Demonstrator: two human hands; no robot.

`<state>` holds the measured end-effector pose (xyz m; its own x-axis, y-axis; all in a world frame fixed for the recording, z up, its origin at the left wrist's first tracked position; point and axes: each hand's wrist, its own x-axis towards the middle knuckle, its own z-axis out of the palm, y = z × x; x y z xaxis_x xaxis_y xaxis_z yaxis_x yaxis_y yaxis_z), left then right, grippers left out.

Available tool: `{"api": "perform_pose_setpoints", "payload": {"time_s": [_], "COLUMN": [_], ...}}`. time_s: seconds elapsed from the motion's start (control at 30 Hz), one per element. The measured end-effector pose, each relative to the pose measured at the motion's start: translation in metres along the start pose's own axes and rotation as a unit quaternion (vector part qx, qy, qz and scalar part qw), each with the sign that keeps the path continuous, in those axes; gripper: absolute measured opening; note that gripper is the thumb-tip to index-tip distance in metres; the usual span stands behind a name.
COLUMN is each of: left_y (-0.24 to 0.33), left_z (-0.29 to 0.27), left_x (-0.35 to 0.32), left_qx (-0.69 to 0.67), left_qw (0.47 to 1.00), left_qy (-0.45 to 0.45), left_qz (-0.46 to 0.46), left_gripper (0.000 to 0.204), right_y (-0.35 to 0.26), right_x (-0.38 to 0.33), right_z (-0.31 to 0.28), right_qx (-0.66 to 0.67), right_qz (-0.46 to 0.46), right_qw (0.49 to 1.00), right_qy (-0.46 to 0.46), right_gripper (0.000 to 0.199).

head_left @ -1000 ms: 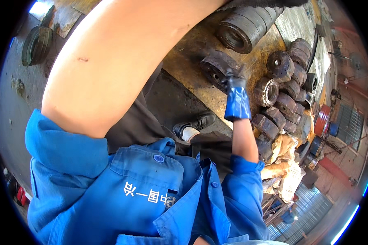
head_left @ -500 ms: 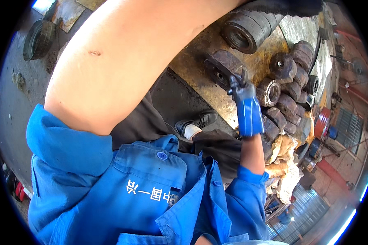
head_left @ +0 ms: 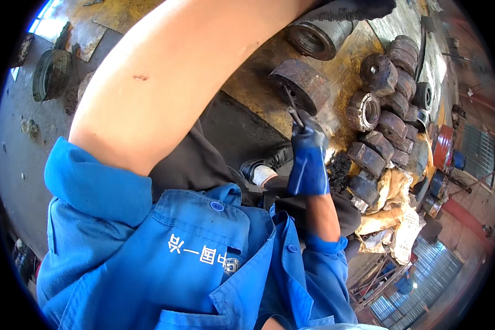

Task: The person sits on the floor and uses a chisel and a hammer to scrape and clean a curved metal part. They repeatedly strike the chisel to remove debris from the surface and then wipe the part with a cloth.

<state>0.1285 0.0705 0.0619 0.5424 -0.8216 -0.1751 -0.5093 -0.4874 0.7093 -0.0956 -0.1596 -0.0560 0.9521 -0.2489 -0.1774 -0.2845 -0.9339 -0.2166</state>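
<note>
My right hand [head_left: 309, 148], in a blue glove with dark fingers, is closed around a thin dark rod-like tool [head_left: 294, 114]. Its tip points at the near face of a thick rusty metal cylinder [head_left: 301, 85]; whether they touch, I cannot tell. My left arm crosses the upper part of the view, bare below a rolled blue sleeve. Of my left hand [head_left: 357, 9], only dark glove fabric shows at the top edge, close to a large hollow dark cylinder [head_left: 313, 41]. Its fingers are hidden.
Several rusty round metal blocks [head_left: 379, 74] are piled to the right, with a ring-shaped part [head_left: 364, 111] beside them. Torn yellowish sacks [head_left: 393, 214] lie nearer. A metal ring [head_left: 51, 75] rests on the floor at far left. My shoe [head_left: 283, 154] is by the plate's edge.
My right hand has drawn back toward me and left. A dark, flat-looking piece at its fingers lay across the cylinder's face before; now a thin rod shows. The view has shifted slightly.
</note>
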Motion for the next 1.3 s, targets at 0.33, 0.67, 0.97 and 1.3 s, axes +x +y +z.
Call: {"api": "perform_pose_setpoints", "payload": {"time_s": [0.33, 0.67, 0.97, 1.3], "left_y": [0.021, 0.064, 0.046, -0.010], "left_z": [-0.037, 0.002, 0.142, 0.220], "left_x": [0.024, 0.088, 0.113, 0.193], "left_qx": [0.021, -0.056, 0.232, 0.188], "left_qw": [0.999, 0.978, 0.968, 0.963], "left_qy": [0.049, 0.197, -0.020, 0.193], "left_qz": [0.003, -0.036, -0.098, 0.004], "left_gripper": [0.057, 0.059, 0.068, 0.051], "right_y": [0.043, 0.083, 0.069, 0.092], "right_x": [0.002, -0.044, -0.062, -0.070], "right_z": [0.031, -0.062, -0.106, -0.055], "right_qx": [0.196, 0.278, 0.113, 0.302], "right_qz": [0.116, 0.128, 0.113, 0.180], "right_qw": [0.971, 0.939, 0.982, 0.936], "right_qy": [-0.068, 0.159, -0.098, -0.007], "right_gripper": [0.027, 0.022, 0.039, 0.042]}}
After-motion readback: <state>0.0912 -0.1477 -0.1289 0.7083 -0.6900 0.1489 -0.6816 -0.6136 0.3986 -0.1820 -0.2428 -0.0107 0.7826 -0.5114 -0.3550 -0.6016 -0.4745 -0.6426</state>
